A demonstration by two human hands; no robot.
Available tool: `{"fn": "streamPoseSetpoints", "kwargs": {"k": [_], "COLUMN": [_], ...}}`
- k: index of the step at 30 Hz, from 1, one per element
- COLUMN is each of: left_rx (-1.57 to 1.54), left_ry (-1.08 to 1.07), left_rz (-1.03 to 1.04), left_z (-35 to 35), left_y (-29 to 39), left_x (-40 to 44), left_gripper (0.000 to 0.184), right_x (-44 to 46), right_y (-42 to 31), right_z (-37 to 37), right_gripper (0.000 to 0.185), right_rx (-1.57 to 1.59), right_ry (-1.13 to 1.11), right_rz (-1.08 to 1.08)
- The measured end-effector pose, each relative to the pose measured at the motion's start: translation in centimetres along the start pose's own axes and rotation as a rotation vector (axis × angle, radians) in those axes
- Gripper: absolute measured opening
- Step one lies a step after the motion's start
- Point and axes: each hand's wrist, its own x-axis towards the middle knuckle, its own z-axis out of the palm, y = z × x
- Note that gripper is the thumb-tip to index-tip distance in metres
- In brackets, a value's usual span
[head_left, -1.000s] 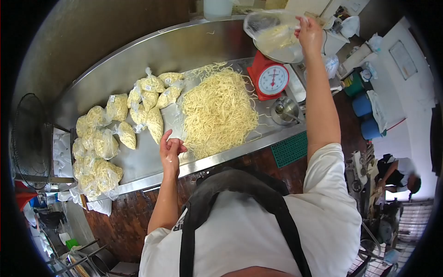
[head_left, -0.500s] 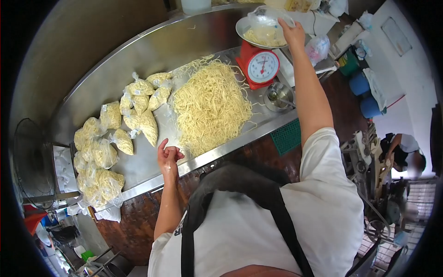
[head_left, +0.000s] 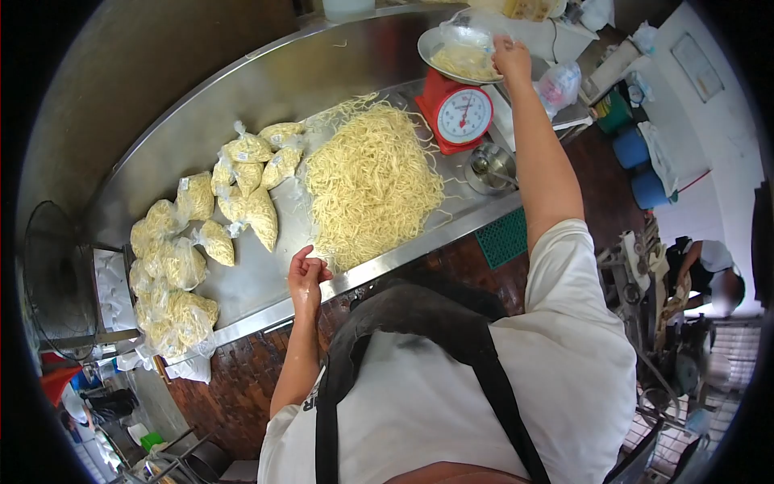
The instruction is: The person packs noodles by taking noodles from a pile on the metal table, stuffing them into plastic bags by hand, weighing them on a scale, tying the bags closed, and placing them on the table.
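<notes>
Right hand (head_left: pixel 512 59) at clear bag (head_left: pixel 469 34) in scale (head_left: pixel 463 114) pan, noodles there too; can't tell if grip is closed. Left hand (head_left: pixel 306 278) at counter (head_left: pixel 242 294) edge, loosely curled, grip apart, near noodle pile (head_left: pixel 375 181). Tied bags (head_left: pixel 247 149) left of pile.

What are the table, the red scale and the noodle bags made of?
The table looks like smooth steel: it's grey and shiny. The red scale could be painted metal or hard plastic; its smooth red colour fits both. The noodle bags look like thin, clear plastic: they're crinkly and see-through.
</notes>
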Motion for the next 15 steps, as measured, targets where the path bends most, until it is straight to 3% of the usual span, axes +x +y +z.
{"fn": "streamPoseSetpoints", "kwargs": {"k": [3, 4, 8, 12, 15], "left_rx": [-0.002, -0.004, 0.003, 0.023, 0.261], "left_ry": [-0.014, -0.034, -0.117, -0.21, -0.156], "left_rz": [-0.002, 0.009, 0.052, 0.12, 0.314], "left_z": [0.2, 0.4, 2.1, 3.6, 4.6], "left_y": [0.5, 1.0, 4.0, 6.9, 8.1], "left_x": [-0.1, 0.0, 0.6, 2.3, 3.8], "left_gripper": [0.034, 0.035, 0.037, 0.048, 0.064], "right_x": [-0.6, -1.9, -11.2, -17.0, -23.5], "right_y": [-2.3, -4.6, -11.7, -12.3, -10.9], "right_z": [0.8, 1.1, 1.0, 1.4, 2.2], "right_gripper": [0.019, 0.016, 0.016, 0.015, 0.013], "right_rx": [-0.161, -0.186, -0.183, -0.097, 0.294], "right_ry": [0.005, -0.061, -0.28, -0.336, -0.743], "right_rz": [-0.495, -0.548, -0.882, -1.165, -0.339]}}
